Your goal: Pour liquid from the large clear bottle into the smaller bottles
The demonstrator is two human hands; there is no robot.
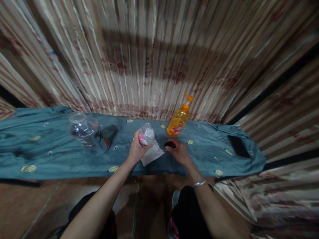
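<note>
My left hand (136,150) is wrapped round a small clear plastic bottle (146,134) with a pink label, held upright over a white cloth or tissue (152,155) on the blue-covered bench (50,156). My right hand (178,152) rests beside it, fingers closed on a small black object (170,144), perhaps a cap. An orange pump bottle (178,121) stands just behind my right hand.
A large clear plastic jar (87,132) stands to the left on the cloth. A dark phone (238,146) lies at the right end of the bench. Striped curtains (159,59) hang behind, and the floor shows below by my knees.
</note>
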